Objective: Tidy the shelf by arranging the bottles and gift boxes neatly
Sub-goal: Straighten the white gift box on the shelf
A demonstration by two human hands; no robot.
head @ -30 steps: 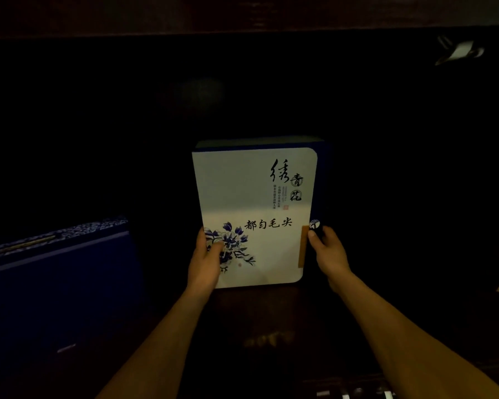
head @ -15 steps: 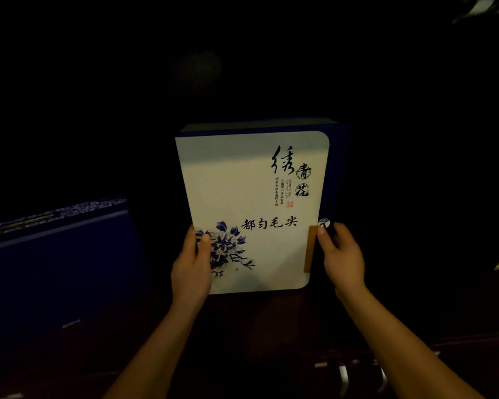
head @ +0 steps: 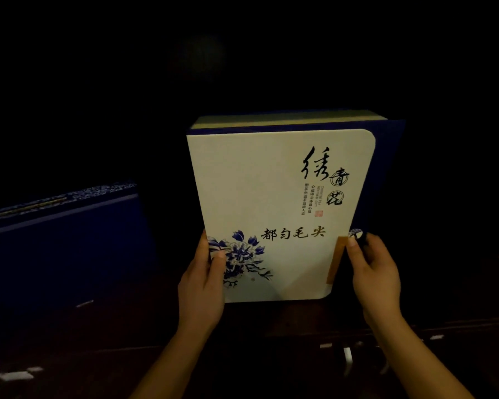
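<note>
Item: tea gift box [head: 274, 203], white front panel with a blue spine and edge, at the centre of the frame. It stood upright on the dark wooden shelf [head: 271, 321], long axis vertical, front panel facing the camera and leaning slightly back at the top. Black calligraphy ran down the upper right of the panel; a blue flower motif sat at its lower left; a tan strip with a small round clasp lay on its lower right edge.

Left hand [head: 203, 286]: closed on the box's lower left edge, thumb laid across the flower motif, fingers hidden behind the box.

Right hand [head: 373, 272]: closed on the lower right edge beside the tan strip, thumb tip just below the clasp, fingers wrapped around the blue side.

Second item: dark blue gift box [head: 61, 243], at the left of the frame, long axis horizontal, patterned top edge showing, well apart from the white box.

Surroundings were too dark to make out.
</note>
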